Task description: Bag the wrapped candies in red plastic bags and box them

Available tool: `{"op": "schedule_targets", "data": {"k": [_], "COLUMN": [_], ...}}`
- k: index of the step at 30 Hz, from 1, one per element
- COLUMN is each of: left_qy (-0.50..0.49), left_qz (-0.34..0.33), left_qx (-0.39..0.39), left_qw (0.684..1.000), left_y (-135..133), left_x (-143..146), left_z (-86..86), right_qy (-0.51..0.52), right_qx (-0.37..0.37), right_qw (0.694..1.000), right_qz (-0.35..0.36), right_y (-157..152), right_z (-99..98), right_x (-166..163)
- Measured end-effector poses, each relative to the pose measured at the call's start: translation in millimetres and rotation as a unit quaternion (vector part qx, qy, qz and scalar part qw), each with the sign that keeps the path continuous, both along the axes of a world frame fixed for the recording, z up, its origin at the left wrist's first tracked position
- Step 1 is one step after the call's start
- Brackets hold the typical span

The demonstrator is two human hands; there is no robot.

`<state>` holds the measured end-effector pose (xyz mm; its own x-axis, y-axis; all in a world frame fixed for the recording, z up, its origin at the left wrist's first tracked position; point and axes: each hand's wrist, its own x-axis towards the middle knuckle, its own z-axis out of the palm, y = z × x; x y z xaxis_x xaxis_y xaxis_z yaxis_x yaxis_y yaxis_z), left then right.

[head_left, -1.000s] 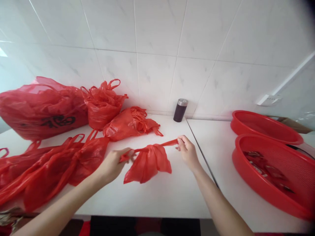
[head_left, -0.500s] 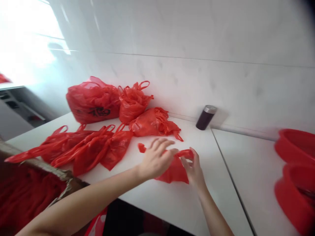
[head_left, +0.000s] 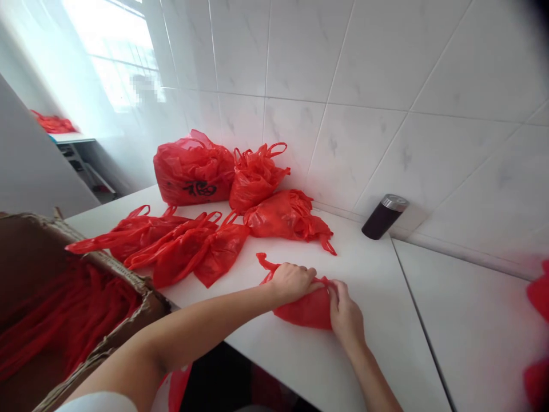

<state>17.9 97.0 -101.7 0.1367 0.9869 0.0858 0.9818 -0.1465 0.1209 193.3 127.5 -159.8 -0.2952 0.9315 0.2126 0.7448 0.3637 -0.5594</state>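
Note:
A small red plastic bag lies on the white counter in front of me. My left hand is closed over its top, fingers curled round the bag's handles. My right hand grips the bag's right side, fingers closed on the plastic. One handle end sticks out to the left of my left hand. Both hands meet at the bag's top.
Several tied and flat red bags lie at the left, with fuller ones against the tiled wall. A dark cylinder with a metal cap stands near the wall. A cardboard box with red material sits at the lower left. Red basket edges show at the right.
The handles were stretched apart between my hands a second ago; now both hands have come together on top of the bag. My view has turned left.

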Motion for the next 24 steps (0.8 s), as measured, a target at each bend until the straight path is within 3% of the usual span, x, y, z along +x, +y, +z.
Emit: {"op": "schedule_targets", "data": {"k": [11,19,24], "left_qy": [-0.006,0.0,0.0], "left_qz": [0.036,0.057,0.045], "left_qx": [-0.029,-0.043,-0.038], "left_qw": [0.999,0.997,0.998], "left_y": [0.1,7.2,4.1], "left_x": [-10.6,-4.9,-3.5], "left_z": [-7.9,-13.0,-11.7], "right_qy": [-0.111,-0.084,-0.002], "right_qx": [-0.036,-0.046,-0.033], "right_qw": [0.991,0.991,0.995], "right_qz": [-0.059,-0.094,-0.092], "right_y": [15.1,21.8,14.6], "right_z": [2.0,-0.2,21.2], "right_x": [11.0,12.7,16.1]}}
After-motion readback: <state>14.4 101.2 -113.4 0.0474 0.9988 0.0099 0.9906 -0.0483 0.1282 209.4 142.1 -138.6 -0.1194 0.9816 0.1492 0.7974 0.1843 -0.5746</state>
